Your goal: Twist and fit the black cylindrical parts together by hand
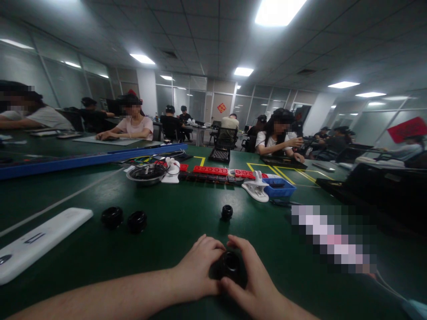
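At the near middle of the green table, my left hand (200, 266) and my right hand (251, 275) close around a black, round fitting with a hole in its top (231, 263). My left fingers curl along its left side, partly hidden. The right thumb and fingers wrap its right side. A smaller black ring-shaped part (227, 212) stands just beyond my hands. Off to the left, two more black ring-shaped parts, a left one (112, 217) and a right one (137, 221), sit side by side on the table.
A long white case (43, 242) lies at left. Farther back are a metal bowl (147, 181), a red strip (213, 170), a white clip (256, 189) and a blue bin (280, 191). A blurred-out item (333, 240) lies right. Several people sit beyond.
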{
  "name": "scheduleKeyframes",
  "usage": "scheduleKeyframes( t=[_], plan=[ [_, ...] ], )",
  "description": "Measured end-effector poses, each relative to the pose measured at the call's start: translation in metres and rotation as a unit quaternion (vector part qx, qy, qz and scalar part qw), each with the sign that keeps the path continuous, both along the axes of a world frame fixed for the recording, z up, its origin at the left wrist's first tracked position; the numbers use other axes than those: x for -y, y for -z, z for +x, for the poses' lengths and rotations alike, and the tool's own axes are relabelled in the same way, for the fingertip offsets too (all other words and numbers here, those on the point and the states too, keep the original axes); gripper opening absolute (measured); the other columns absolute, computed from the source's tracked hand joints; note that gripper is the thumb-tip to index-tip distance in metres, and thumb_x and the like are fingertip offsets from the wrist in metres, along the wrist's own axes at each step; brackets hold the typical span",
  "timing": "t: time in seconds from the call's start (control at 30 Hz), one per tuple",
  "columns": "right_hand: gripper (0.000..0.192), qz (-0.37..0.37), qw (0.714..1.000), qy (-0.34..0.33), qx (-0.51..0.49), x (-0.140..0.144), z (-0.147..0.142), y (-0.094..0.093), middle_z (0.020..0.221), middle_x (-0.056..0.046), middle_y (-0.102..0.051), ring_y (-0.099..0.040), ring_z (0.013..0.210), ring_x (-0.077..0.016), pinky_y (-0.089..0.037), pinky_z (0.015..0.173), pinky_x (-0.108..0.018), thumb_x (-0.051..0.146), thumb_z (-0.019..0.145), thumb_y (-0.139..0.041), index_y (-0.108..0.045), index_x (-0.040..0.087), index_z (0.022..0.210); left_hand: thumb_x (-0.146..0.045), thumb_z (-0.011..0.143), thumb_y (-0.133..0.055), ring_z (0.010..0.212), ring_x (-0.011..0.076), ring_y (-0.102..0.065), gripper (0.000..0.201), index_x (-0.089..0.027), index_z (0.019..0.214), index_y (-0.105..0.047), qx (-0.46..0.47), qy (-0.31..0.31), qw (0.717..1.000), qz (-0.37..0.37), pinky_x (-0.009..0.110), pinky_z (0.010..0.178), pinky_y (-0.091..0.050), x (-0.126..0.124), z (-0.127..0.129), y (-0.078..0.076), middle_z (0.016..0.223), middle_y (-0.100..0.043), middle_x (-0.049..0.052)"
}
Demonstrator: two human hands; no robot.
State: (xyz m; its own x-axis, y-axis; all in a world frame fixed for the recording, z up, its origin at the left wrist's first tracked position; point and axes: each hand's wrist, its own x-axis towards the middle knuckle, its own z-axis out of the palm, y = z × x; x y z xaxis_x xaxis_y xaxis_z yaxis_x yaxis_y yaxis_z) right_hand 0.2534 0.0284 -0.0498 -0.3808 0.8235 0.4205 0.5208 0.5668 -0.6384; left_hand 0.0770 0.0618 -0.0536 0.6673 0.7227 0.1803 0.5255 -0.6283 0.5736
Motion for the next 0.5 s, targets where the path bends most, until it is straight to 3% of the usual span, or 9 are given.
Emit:
scheduleKeyframes(
  t=[0.13,0.33,0.5],
  plan=[
    [0.055,-0.021,0.999,0.034,-0.008,-0.0017,0.0008,0.0053,0.107,-0.011,-0.053,-0.053,0.098,-0.0238,-0.045,0.086,-0.04,0.018,0.069,-0.056,-0.035,0.018,0.12,-0.033,0.062,-0.069,0.098,0.0227,-0.047,0.036,-0.022,0.095,-0.058,0.0,-0.006,1.0,-0.004,0.044,0.1,-0.021,0.0013,0.0011,-0.0024,0.102,-0.053,0.003],
    [0.062,0.021,0.998,-0.054,-0.004,0.0014,0.0028,0.0006,0.121,-0.011,-0.047,-0.047,0.11,-0.0239,-0.041,0.093,-0.04,0.011,0.069,-0.049,-0.026,0.021,0.126,-0.036,0.062,-0.07,0.104,0.0242,-0.045,0.051,-0.024,0.108,-0.053,-0.008,-0.004,1.0,-0.012,0.047,0.102,-0.016,0.001,0.0006,-0.0034,0.109,-0.052,0.004],
    [0.061,0.002,1.0,0.025,0.0,-0.0003,-0.001,0.0015,0.112,-0.012,-0.049,-0.051,0.102,-0.0256,-0.043,0.088,-0.042,0.021,0.068,-0.058,-0.029,0.018,0.122,-0.037,0.062,-0.069,0.099,0.0235,-0.047,0.038,-0.022,0.095,-0.058,0.003,-0.006,1.0,-0.009,0.045,0.1,-0.02,0.0001,0.0006,-0.0003,0.104,-0.053,0.003]
  ],
)
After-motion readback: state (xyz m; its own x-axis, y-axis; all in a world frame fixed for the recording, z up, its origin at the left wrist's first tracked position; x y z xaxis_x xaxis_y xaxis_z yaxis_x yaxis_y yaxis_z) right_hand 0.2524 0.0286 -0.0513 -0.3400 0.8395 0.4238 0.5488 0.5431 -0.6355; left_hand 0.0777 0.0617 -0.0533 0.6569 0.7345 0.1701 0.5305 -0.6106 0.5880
